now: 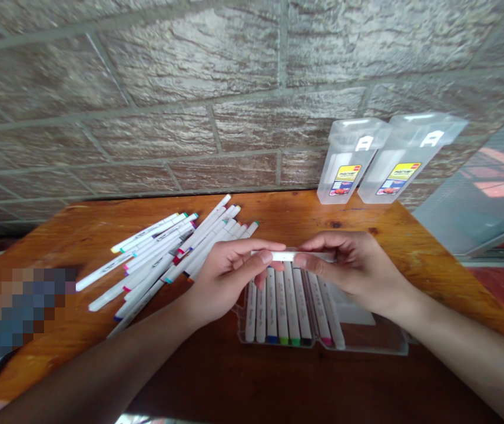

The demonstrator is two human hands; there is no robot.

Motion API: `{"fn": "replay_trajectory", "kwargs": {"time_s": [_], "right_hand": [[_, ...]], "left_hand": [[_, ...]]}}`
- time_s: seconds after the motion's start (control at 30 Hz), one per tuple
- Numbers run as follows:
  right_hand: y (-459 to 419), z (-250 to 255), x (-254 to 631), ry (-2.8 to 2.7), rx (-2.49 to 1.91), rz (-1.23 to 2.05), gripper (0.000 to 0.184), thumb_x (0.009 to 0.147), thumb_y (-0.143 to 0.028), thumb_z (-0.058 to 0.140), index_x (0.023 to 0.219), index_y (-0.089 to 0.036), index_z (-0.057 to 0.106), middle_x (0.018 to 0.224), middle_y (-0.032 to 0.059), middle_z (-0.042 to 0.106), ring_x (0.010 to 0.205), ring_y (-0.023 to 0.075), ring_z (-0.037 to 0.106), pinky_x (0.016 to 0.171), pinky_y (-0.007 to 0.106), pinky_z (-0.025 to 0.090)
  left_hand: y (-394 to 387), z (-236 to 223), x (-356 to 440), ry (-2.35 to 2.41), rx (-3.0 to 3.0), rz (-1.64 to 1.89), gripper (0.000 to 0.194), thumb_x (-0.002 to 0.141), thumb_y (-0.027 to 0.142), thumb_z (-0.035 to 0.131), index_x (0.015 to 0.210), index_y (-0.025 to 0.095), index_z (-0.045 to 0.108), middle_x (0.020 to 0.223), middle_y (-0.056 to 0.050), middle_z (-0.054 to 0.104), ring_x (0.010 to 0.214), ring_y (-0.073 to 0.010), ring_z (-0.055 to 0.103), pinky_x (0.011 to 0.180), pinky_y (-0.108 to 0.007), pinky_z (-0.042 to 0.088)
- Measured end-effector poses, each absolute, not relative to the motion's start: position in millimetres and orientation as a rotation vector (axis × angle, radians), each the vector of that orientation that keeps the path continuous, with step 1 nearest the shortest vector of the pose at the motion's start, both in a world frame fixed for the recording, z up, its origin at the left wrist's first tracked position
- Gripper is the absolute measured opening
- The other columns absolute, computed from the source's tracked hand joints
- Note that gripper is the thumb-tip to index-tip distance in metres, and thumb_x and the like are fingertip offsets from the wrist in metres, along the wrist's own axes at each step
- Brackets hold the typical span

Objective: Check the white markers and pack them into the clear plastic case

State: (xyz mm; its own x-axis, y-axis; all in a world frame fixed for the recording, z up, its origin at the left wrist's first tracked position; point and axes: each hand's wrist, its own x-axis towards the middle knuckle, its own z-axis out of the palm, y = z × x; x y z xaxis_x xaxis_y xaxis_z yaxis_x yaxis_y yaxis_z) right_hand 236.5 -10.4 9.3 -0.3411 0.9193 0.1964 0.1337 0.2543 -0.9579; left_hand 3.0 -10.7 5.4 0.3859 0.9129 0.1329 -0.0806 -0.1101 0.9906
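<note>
A white marker (282,256) lies crosswise between my hands, level above the table. My left hand (229,277) pinches its left end between thumb and fingers. At the other end, my right hand (353,265) grips it the same way; the fingers cover both tips. Beneath them sits an open clear plastic case (367,344) with several white markers (283,306) side by side, their coloured ends toward me. Left of my left hand, a loose pile of white markers (159,253) with coloured ends spreads over the table.
Two clear plastic marker boxes (342,162) with yellow labels stand upright at the back right, near the stone-block wall (243,59). The wooden table (287,218) ends at that wall. A blurred-out patch (17,312) covers something at the left edge.
</note>
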Motion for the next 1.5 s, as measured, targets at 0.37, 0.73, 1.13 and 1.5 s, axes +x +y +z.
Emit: {"fn": "replay_trajectory", "kwargs": {"time_s": [0.37, 0.73, 1.13, 1.5], "right_hand": [[-7.0, 12.7, 240.4, -1.475, -0.955, 1.334, 0.016, 0.087, -0.034, 0.082, 0.095, -0.021, 0.084, 0.074, 0.0027, 0.077, 0.049, 0.0078, 0.050, 0.044, 0.020, 0.039], [-7.1, 14.6, 241.1, -1.218, -0.814, 1.552, 0.022, 0.085, -0.025, 0.078, 0.105, -0.019, 0.086, 0.089, 0.0105, 0.083, 0.050, 0.0096, 0.055, 0.045, 0.022, 0.044], [-8.5, 17.7, 242.1, -1.189, -0.709, 1.687, 0.031, 0.089, -0.023, 0.073, 0.119, -0.020, 0.083, 0.102, 0.0146, 0.084, 0.051, 0.0098, 0.060, 0.047, 0.021, 0.050], [-8.5, 17.2, 244.0, -1.184, -0.724, 1.626, 0.029, 0.088, -0.028, 0.073, 0.113, -0.017, 0.083, 0.094, 0.0123, 0.083, 0.052, 0.0114, 0.059, 0.047, 0.023, 0.049]], "left_hand": [[-3.7, 5.1, 1.1, 0.733, 1.148, 1.144, 0.020, 0.095, 0.028, 0.071, 0.106, 0.016, 0.083, 0.077, -0.006, 0.077, 0.056, -0.0080, 0.057, 0.060, -0.022, 0.045], [0.1, 10.2, 0.8, 0.705, 0.931, 1.179, 0.022, 0.089, 0.025, 0.074, 0.101, 0.009, 0.082, 0.071, -0.008, 0.077, 0.052, -0.0083, 0.053, 0.054, -0.022, 0.042], [2.8, 9.2, 0.1, 0.708, 0.877, 1.183, 0.025, 0.088, 0.028, 0.076, 0.102, 0.009, 0.082, 0.070, -0.008, 0.076, 0.051, -0.0085, 0.051, 0.054, -0.023, 0.042], [3.5, 9.7, 1.4, 0.768, 0.897, 1.206, 0.024, 0.088, 0.030, 0.077, 0.098, 0.009, 0.081, 0.067, -0.009, 0.076, 0.049, -0.0083, 0.050, 0.054, -0.023, 0.040]]}}
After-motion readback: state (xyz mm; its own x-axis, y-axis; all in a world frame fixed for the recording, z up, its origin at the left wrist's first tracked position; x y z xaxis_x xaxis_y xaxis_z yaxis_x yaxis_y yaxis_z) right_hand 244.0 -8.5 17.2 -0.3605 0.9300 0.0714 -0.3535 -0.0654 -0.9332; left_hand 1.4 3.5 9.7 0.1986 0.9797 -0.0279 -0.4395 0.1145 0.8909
